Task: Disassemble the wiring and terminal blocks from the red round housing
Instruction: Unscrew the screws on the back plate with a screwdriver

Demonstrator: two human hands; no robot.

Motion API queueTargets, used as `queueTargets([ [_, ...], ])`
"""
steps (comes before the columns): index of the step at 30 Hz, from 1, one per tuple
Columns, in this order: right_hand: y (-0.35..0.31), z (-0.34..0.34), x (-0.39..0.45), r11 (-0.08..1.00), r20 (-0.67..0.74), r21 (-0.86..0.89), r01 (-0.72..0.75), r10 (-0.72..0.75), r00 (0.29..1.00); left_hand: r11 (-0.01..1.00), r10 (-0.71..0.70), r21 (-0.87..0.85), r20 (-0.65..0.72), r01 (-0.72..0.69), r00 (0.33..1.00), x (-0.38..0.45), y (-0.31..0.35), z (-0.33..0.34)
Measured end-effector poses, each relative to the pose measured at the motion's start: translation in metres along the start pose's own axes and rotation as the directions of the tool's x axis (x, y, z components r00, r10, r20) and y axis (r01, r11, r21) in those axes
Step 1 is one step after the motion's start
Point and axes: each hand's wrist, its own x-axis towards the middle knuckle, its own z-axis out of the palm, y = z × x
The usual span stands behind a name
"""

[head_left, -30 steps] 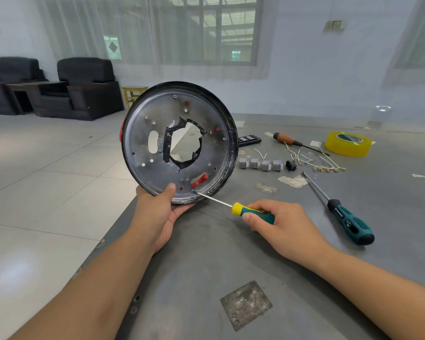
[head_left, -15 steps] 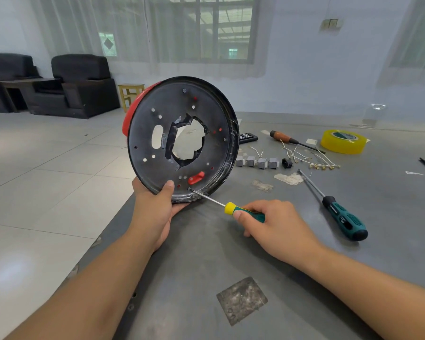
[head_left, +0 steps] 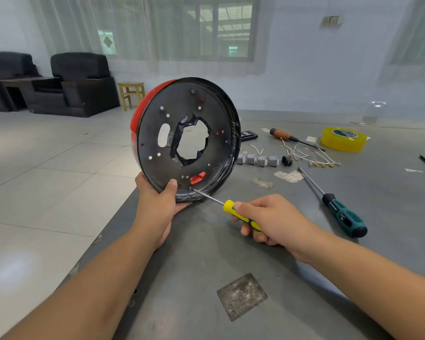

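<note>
— What do we have of the housing [head_left: 155,123]?
— Red, round, stood on edge near the table's left edge, its black holed plate facing us.
— And the blocks [head_left: 258,160]?
— Four grey ones in a row mid-table, loose white wires [head_left: 304,153] just beside.

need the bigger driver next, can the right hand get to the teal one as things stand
Probably not straight away: the right hand grips the yellow screwdriver. The teal screwdriver lies uncovered on the table just beyond it, so the way looks free once that hand lets go.
</note>
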Motion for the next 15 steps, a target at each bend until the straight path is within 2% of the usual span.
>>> queueTargets([
  [2,0.000,0.001,0.000,0.963,-0.069,-0.247,0.112,-0.133,0.989,1.000,-0.005,-0.008,-0.011,0.005,1.000,0.000,0.000,0.000],
  [4,0.003,0.002,-0.003,0.794,-0.098,-0.573,0.203,-0.313,0.945,1.000,-0.005,-0.003,-0.018,0.005,1.000,0.001,0.000,0.001],
  [5,0.005,0.002,-0.005,0.625,-0.079,-0.748,0.224,-0.419,0.904,1.000,-0.007,-0.001,-0.026,0.007,1.000,0.001,0.000,0.001],
  [7,0.009,0.001,-0.007,0.163,0.060,-0.960,0.230,-0.680,0.731,1.000,-0.017,-0.014,-0.044,0.016,0.999,0.001,0.000,0.001],
  [8,0.009,-0.002,-0.007,0.005,0.132,-0.978,0.209,-0.761,0.636,1.000,-0.022,-0.022,-0.047,0.021,0.999,0.001,0.000,0.001],
  [9,0.009,-0.006,-0.005,-0.083,0.182,-0.976,0.202,-0.820,0.543,0.999,-0.026,-0.022,-0.046,0.025,0.999,0.001,0.000,0.001],
  [10,0.009,-0.010,-0.002,-0.119,0.203,-0.971,0.205,-0.863,0.463,1.000,-0.027,-0.016,-0.042,0.027,0.999,0.000,0.000,0.001],
  [11,0.010,-0.013,0.001,-0.105,0.190,-0.969,0.222,-0.893,0.409,1.000,-0.026,-0.004,-0.035,0.026,0.999,0.000,0.000,0.001],
  [12,0.011,-0.014,0.002,-0.050,0.149,-0.965,0.257,-0.912,0.383,1.000,-0.023,0.007,-0.030,0.024,0.999,-0.001,0.000,0.001],
  [14,0.015,-0.008,0.001,0.187,-0.001,-0.905,0.382,-0.900,0.436,1.000,-0.020,0.015,-0.034,0.021,0.999,-0.001,0.001,0.001],
  [15,0.016,-0.005,0.000,0.366,-0.096,-0.812,0.454,-0.851,0.516,1.000,-0.019,0.011,-0.042,0.019,0.999,-0.001,0.001,0.001],
])
